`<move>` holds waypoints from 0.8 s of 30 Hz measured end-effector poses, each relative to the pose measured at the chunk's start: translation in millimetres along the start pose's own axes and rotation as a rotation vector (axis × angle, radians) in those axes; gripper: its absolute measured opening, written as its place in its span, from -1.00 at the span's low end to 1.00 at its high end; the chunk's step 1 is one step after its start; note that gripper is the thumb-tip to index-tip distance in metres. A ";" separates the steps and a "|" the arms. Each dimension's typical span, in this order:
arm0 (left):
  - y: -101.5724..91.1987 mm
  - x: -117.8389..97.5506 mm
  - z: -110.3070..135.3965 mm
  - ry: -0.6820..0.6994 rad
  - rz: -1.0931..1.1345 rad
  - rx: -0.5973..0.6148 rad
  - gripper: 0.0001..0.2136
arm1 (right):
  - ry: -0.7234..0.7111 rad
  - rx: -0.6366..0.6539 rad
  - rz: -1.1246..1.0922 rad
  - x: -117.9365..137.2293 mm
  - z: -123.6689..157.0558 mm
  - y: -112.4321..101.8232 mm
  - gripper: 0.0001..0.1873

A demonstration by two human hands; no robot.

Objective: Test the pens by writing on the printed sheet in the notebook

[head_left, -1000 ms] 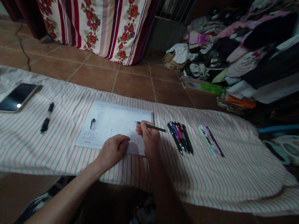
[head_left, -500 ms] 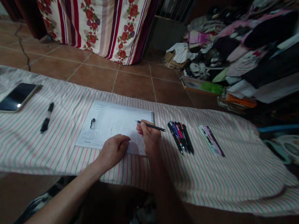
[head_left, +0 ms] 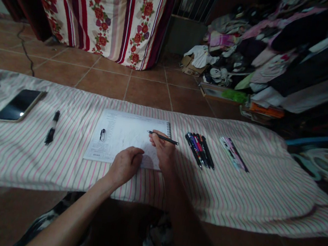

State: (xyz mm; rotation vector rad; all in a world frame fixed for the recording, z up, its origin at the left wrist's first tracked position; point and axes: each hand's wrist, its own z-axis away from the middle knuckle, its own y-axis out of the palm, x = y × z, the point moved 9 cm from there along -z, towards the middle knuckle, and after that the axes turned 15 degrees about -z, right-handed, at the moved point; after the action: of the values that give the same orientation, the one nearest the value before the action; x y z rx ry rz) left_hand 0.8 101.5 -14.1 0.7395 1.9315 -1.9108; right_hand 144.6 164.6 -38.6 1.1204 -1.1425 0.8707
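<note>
My right hand (head_left: 162,149) grips a slim black pen (head_left: 166,139) over the right part of a spiral notebook (head_left: 126,130). The pen lies nearly level, its tip pointing left. Resting at the notebook's lower edge, my left hand (head_left: 126,164) is curled closed, thumb towards the right, and I see nothing in it. A small clear-and-black object (head_left: 102,134), perhaps a pen cap, sits on the left side of the page. Faint printed text runs along that side; any marks in the middle are too faint to read.
Several dark and coloured pens (head_left: 199,150) lie right of the notebook, with several pale pens (head_left: 234,153) beyond them. To the left are a black marker-like pen (head_left: 52,127) and a phone (head_left: 19,105). All rest on a striped cloth (head_left: 264,184). Clothes (head_left: 246,45) are piled behind.
The pen in my right hand has shifted slightly to the left. My left hand stays at the notebook's lower edge, and the view has tilted a little.
</note>
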 end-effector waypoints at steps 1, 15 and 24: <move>-0.1 -0.1 -0.2 0.000 -0.004 0.001 -0.75 | -0.005 0.004 0.002 -0.3 -0.3 0.1 -0.64; -0.3 -1.2 -0.3 -0.008 0.000 0.015 -0.74 | -0.032 0.038 0.054 -8.3 -3.2 0.2 -0.64; 0.6 0.5 -0.1 -0.001 0.005 -0.002 -0.75 | -0.014 -0.096 0.015 4.7 -1.2 -9.5 -0.67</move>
State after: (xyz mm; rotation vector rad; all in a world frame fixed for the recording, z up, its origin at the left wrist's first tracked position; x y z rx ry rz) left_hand 0.7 101.7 -14.8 0.7422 1.9295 -1.9052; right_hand 155.0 163.3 -36.2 1.0418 -1.1931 0.8128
